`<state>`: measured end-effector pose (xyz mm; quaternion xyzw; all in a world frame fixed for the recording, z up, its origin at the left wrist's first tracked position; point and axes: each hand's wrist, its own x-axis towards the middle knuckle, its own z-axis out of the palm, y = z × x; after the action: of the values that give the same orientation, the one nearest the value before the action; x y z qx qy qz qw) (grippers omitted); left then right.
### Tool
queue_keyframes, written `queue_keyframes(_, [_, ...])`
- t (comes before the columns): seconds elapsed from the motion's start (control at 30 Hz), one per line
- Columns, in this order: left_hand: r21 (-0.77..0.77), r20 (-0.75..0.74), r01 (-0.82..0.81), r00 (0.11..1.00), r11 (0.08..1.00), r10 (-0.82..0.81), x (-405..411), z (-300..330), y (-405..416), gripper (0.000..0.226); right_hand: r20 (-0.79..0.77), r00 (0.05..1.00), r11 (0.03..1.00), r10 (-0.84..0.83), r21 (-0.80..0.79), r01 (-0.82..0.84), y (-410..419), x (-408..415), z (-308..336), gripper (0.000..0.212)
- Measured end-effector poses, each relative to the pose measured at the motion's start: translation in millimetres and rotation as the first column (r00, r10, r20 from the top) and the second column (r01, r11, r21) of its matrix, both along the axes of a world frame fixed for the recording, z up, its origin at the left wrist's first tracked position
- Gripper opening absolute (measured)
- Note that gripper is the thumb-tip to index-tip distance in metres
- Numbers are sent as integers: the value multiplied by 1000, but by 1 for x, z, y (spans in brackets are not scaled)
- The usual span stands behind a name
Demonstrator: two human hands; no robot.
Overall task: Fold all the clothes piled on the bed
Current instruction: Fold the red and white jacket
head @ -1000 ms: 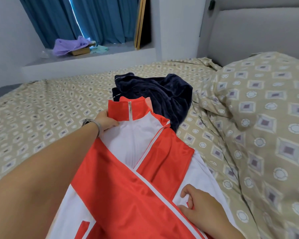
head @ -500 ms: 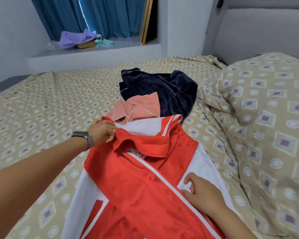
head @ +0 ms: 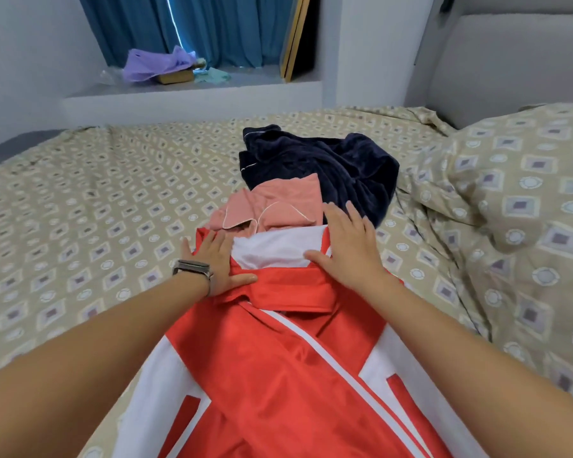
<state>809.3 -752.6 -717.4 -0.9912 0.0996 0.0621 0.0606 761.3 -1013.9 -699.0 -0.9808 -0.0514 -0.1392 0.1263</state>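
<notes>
Head view: your left hand (head: 216, 262) and right hand (head: 348, 243) press flat, fingers straight, on the jacket (head: 278, 358) collar mid-bed (head: 80, 209); fold its hem up next.

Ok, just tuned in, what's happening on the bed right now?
A person is folding a red and white jacket spread on the bed. Both hands lie flat on its upper end: the left hand on the red edge, the right hand by the white lining. Beyond it lie a pink garment and a crumpled navy garment, neither folded yet.
</notes>
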Motion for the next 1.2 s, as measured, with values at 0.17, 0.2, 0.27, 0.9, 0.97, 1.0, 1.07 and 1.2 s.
queue_keyframes(0.17, [-86, -48, -136, 990, 987, 133, 24, -25, 8, 139, -472, 879, 956, -63, -281, -82, -6, 41, -44, 111])
queue_keyframes(0.2, [-106, -77, -153, 986, 983, 145, 30, -32, 12, 144, -493, 868, 971, -65, -232, -59, -10, 45, -51, 113])
queue_keyframes(0.27, [-189, -115, -182, 980, 965, 162, 40, -46, 20, 150, -498, 866, 988, -53, -154, -28, -14, 49, -57, 116])
queue_keyframes(0.9, [-346, 85, 191, 981, 918, -172, -65, 80, 62, 39, -331, 927, 984, 175, 67, -162, -64, -50, 15, 18])
queue_keyframes(0.97, [-219, 264, 317, 930, 923, -257, -106, 86, 64, 28, -209, 963, 985, 168, 78, -155, -70, -88, 16, 33])
queue_keyframes(1.0, [-185, 339, 370, 894, 911, -294, -130, 82, 66, 21, -154, 971, 983, 183, 58, -176, -72, -111, 14, 36])
queue_keyframes(1.07, [-213, 382, 397, 875, 893, -298, -181, 69, 67, 11, -21, 965, 965, 260, 50, -259, -74, -159, 8, 39])
queue_keyframes(1.2, [-197, 331, 437, 872, 878, -360, -277, 31, 72, 7, 12, 940, 939, 342, 38, -342, -75, -251, -9, 36])
